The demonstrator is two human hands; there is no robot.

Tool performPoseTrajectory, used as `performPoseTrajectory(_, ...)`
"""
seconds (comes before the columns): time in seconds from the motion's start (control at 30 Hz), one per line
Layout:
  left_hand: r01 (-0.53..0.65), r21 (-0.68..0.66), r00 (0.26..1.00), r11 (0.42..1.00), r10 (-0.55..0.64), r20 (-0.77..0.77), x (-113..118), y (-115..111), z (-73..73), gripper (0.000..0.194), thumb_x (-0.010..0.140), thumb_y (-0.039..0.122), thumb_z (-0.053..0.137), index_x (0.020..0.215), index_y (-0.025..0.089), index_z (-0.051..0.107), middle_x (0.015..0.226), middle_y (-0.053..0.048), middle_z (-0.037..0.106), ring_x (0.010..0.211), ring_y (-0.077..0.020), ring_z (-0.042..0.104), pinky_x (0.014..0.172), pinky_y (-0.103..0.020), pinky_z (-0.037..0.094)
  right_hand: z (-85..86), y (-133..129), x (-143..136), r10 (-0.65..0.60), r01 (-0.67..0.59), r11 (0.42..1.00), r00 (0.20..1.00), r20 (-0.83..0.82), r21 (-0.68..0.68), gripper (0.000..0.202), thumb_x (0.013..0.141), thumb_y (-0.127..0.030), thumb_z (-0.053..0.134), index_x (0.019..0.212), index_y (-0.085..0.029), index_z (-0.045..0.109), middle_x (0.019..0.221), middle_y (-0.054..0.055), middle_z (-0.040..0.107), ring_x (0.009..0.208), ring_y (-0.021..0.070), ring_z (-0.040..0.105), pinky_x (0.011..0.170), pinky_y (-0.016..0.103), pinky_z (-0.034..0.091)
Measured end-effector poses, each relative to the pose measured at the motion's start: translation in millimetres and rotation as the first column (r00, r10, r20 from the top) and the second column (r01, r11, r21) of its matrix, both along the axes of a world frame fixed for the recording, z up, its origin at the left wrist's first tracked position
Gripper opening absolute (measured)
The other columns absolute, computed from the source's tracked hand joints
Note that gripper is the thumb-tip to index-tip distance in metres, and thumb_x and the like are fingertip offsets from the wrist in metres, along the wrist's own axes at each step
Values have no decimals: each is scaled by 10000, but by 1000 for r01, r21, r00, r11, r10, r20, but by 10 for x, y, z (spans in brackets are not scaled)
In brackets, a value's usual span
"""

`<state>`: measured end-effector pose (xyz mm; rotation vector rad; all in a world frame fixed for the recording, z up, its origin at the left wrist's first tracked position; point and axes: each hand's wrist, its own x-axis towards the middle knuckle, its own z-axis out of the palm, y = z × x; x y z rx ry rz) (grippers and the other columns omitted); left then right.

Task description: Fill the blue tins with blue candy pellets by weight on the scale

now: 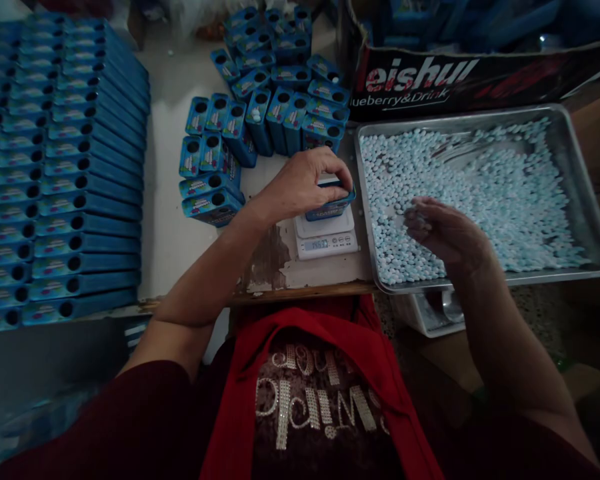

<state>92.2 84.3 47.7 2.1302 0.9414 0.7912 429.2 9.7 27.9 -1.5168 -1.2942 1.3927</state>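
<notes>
On the scale (327, 245), our left grip (307, 180) pinches one box (330, 211); we cannot tell our right grip's (447, 235) state; many pellets (515, 193) remain.

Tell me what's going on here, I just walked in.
A person's left hand holds a blue container on a white digital scale. Their right hand is over a metal tray of small pale-blue and white pellets; whether it holds any is hard to tell. More blue containers with round openings stand behind the scale, and long rows of them fill the left side.
</notes>
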Motion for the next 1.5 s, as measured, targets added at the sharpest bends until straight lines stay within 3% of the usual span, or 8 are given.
performPoseTrajectory(0.13,-97,72,994,993,92,61,-100,-51,102,175,984,212,947,1132,295,907,1266,-52,861,1260,-319,840,1186,-514,695,379,222,-413,196,-193,980,977,-89,36,423,866,-570,1060,984,-279,777,713,-30,558,629,151,432,567,327,341)
performPoseTrajectory(0.43,-329,45,938,943,321,130,-964,-435,-1,453,1015,694,942,1266,319,899,1294,-57,885,1221,-327,830,1109,-552,729,771,735,-1040,438,-577,791,767,470,205,259,854,-399,1076,899,-271,856,756,-23,644,784,197,592,751,368,409)
performPoseTrajectory(0.6,-343,-44,926,938,345,151,-1124,-489,-102,528,994,671,955,1359,300,866,1353,-81,875,1250,-343,842,1153,-577,720,790,701,-1014,400,-574,785,757,517,233,296,819,-425,1111,980,-292,902,741,-36,655,763,198,602,747,375,420)
performPoseTrajectory(0.87,-300,-67,932,952,308,191,-1158,-439,-167,525,964,591,999,1391,320,862,1357,-73,882,1228,-332,855,1119,-566,736,910,683,-1059,375,-521,837,768,519,166,201,842,-68,996,867,-230,879,775,-22,745,761,170,623,752,380,435)
performPoseTrajectory(1.0,-280,-67,948,958,286,141,-1155,-469,-80,470,993,639,959,1320,311,878,1335,-78,878,1221,-324,853,1148,-571,730,970,719,-788,78,-85,993,994,81,87,172,1002,-39,844,930,-194,841,815,-19,711,736,105,587,732,327,496)
performPoseTrajectory(1.17,-328,-132,938,935,339,75,-1152,-504,-23,333,1016,598,916,1217,336,875,1317,-66,862,1252,-331,847,1200,-597,717,417,638,-49,-370,352,927,916,-155,-129,299,1007,16,717,855,-241,719,881,8,664,834,124,686,777,200,650)
performPoseTrajectory(1.33,-356,-129,930,926,364,50,-1088,-518,-79,346,959,498,955,1215,276,883,1296,-98,853,1211,-330,860,1134,-549,747,39,308,68,-288,262,927,955,-63,-268,216,924,-72,863,1029,-258,833,1098,46,797,1024,169,822,830,185,727)
performPoseTrajectory(1.5,-396,-163,910,904,410,65,-1000,-620,53,350,1009,514,906,1233,247,878,1268,-48,861,1205,-287,851,1212,-537,732,611,374,-380,-23,4,982,994,-105,-187,129,1072,-250,921,1001,-182,838,863,44,788,656,91,674,584,177,589)
